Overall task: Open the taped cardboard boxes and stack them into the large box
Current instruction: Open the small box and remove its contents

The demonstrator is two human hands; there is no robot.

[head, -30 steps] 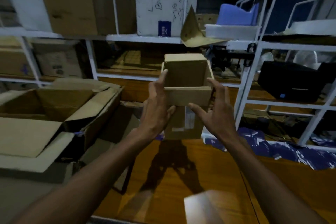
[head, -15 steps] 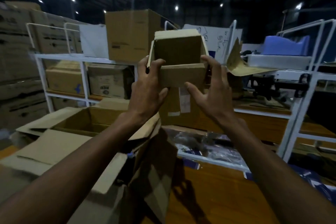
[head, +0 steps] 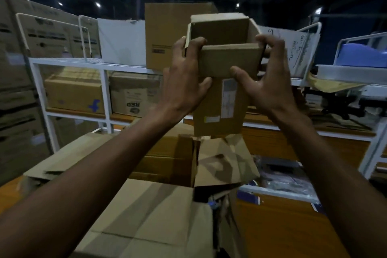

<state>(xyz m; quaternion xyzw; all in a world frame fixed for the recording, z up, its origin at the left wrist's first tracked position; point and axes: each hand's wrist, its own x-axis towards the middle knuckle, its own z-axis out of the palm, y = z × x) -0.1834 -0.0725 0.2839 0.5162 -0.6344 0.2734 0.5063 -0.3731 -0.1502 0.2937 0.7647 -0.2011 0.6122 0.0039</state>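
I hold a small brown cardboard box (head: 222, 109) up at chest height, its top flaps open and a white label on its near face. My left hand (head: 184, 81) grips its left side, thumb on the front, fingers over the upper left edge. My right hand (head: 266, 81) holds the right side, thumb pressed on the folded-down front flap. Directly below stands the large cardboard box (head: 159, 205), flaps spread wide, its dark inside partly showing beneath the small box.
White metal shelving (head: 69, 63) behind holds several brown cartons and a white board. A second white rack (head: 374, 130) stands at the right. Plastic bags and blue scraps (head: 280, 176) lie on the orange floor right of the large box.
The small box, held in both hands, has been carried left and up, from over the bare floor to above the large open box. My grip has stayed the same.
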